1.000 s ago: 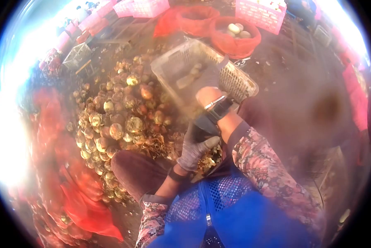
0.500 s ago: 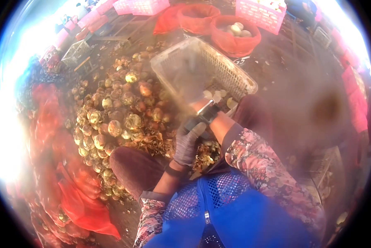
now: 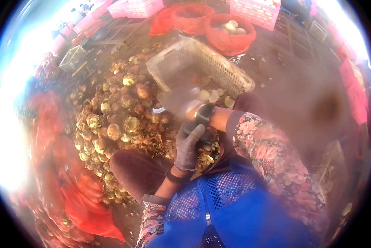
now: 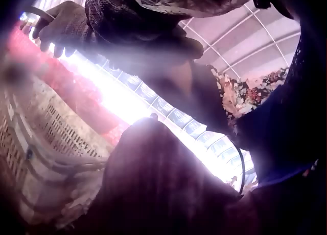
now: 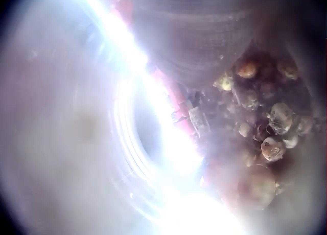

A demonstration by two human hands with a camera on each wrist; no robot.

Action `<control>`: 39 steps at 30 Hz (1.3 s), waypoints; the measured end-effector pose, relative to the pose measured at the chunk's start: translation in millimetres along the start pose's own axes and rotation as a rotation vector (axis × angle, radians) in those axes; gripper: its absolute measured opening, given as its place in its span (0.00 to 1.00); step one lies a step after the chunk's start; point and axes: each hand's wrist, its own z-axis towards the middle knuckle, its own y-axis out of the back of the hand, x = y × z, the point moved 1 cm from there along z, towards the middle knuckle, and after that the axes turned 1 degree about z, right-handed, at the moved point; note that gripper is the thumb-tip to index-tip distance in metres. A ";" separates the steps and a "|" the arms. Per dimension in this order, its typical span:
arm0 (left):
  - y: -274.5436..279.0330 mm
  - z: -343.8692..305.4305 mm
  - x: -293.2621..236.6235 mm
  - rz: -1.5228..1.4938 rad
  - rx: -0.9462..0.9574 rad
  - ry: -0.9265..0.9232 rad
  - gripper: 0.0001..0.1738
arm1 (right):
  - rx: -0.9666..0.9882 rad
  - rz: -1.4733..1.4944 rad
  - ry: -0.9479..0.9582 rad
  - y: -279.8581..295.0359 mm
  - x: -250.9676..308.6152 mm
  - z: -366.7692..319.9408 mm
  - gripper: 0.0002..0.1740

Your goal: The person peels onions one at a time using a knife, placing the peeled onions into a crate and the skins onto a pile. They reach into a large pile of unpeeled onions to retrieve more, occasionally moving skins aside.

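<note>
My gloved right hand (image 3: 175, 101), blurred in the head view, is between the white crate and the onion pile. A pale blade of a knife (image 3: 158, 110) juts from its far side. In the left wrist view the right hand's fingers (image 4: 64, 33) are curled. My gloved left hand (image 3: 187, 149) is below the right wrist, thumb raised; its fingers are hidden there, and I cannot tell whether they hold anything. Unpeeled onions (image 3: 113, 131) are heaped to the left. Pale peeled onions (image 3: 212, 97) lie in the near end of the crate (image 3: 231, 76).
Red net bags (image 3: 88, 211) lie along the left. Beyond the crate stand open red net sacks, one with pale onions (image 3: 231, 28), and pink crates (image 3: 256, 12). Dry skins (image 3: 206, 157) lie between my knees. A small pale crate (image 3: 73, 58) sits behind the heap.
My right hand has come out of the crate and moved left, to the edge of the onion heap. The blade now shows. The left hand has shifted slightly left, staying near my lap.
</note>
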 end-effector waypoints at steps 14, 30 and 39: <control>-3.3 -1.3 -11.8 0.150 0.115 -0.137 0.22 | -0.250 1.690 -0.716 17.9 -5.9 -11.0 0.09; 15.3 8.0 -3.9 0.313 0.118 -0.062 0.24 | -0.411 0.379 -0.208 17.3 -16.6 -12.1 0.13; 14.2 8.0 -3.6 0.234 0.164 0.071 0.20 | -0.209 -0.001 0.037 37.9 6.3 -13.7 0.21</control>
